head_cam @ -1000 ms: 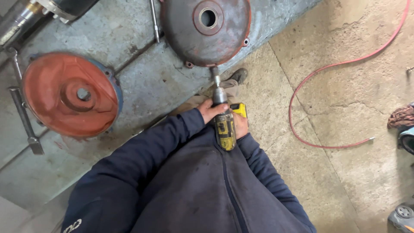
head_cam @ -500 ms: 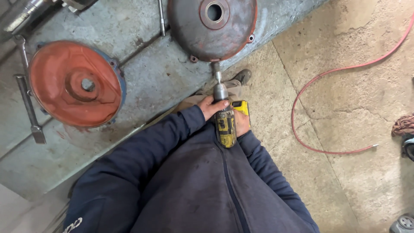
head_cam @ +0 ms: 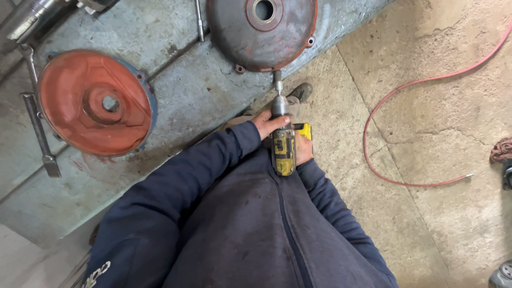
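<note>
Holding tight with both hands: left hand point(head_cam: 269, 124) wrapped over the front of the yellow and black power drill point(head_cam: 283, 146), fingers pressed around its grey nose, and right hand point(head_cam: 304, 149) closed on the handle side, mostly hidden behind the tool. Pointing up and away from the body, with the long socket bit point(head_cam: 278, 85) touching a small lug at the bottom edge of the grey round cover point(head_cam: 264, 32). Lying flat on the grey metal bench point(head_cam: 176, 90), that cover, close to the bench's edge, with a round hole in the middle, a reddish ring around the hole and small bolt ears along the rim. Looking much the same as half a second ago: same hold, same spot for the bit, only the whole view slid a tiny bit, with the cover now a little higher in the picture. Scuffed and dirty, the drill, yellow paint worn on top. Resting well off to the left, a red round cover point(head_cam: 96, 101) with a blue rim, and just beside it a long steel wrench point(head_cam: 38, 128). Lying on the concrete floor point(head_cam: 426, 224) to the right, a thin red hose point(head_cam: 410, 133) in a loop. Dark blue sleeves and jacket point(head_cam: 240, 229) filling the bottom.
</note>
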